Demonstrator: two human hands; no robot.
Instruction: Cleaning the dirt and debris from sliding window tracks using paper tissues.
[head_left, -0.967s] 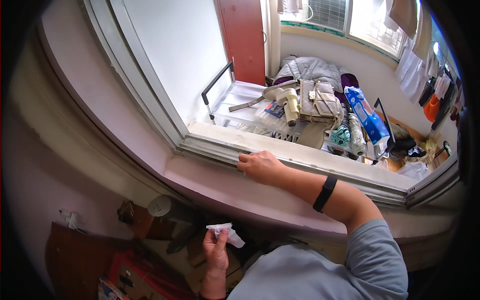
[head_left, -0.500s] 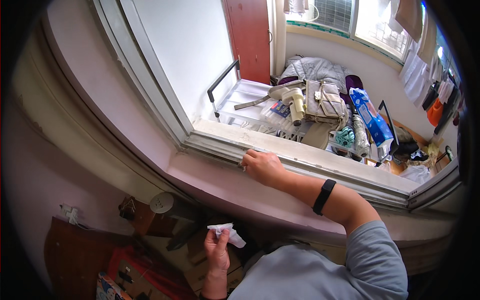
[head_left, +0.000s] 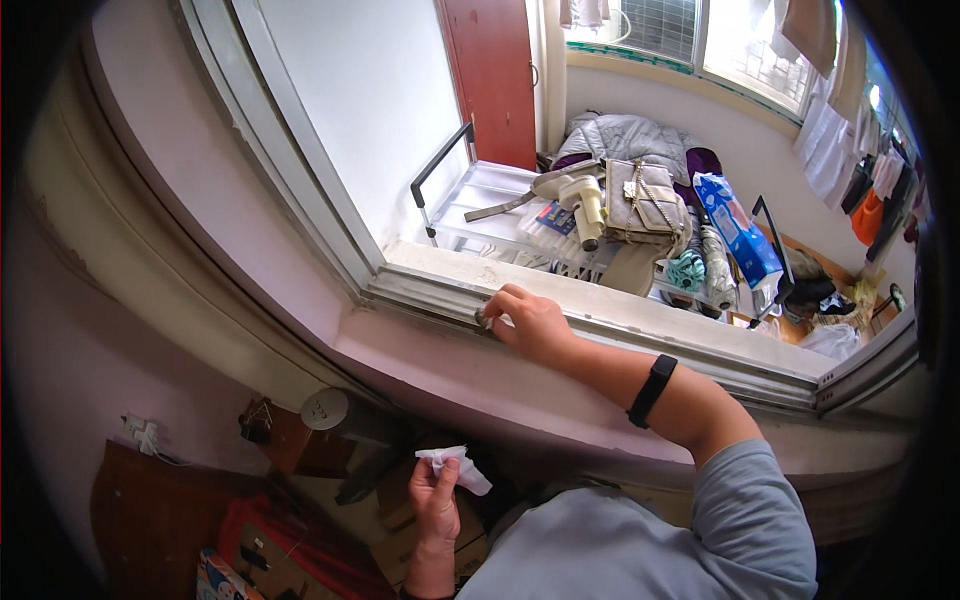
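Note:
My right hand [head_left: 532,328], with a black band on its wrist, is at the window's lower track [head_left: 440,304]. Its fingers pinch a small crumpled tissue [head_left: 485,319], greyed with dirt, against the track's near edge. Most of that tissue is hidden by the fingers. Lower down, in front of my body, my left hand [head_left: 436,508] is closed on a white tissue [head_left: 462,472]. The tissue's loose end hangs out to the right of the thumb, away from the sill.
A pinkish sill [head_left: 420,350] runs below the track. Beyond the window, a clear-topped cart [head_left: 490,190] carries a quilted bag [head_left: 645,200], a cream handheld device [head_left: 588,210] and a blue package [head_left: 738,235]. A dark cylinder [head_left: 325,409] stands beneath the sill.
My right hand's fingers have lifted and curled a little at the track, and more of the dirty tissue shows. My left hand stays in place with the white tissue.

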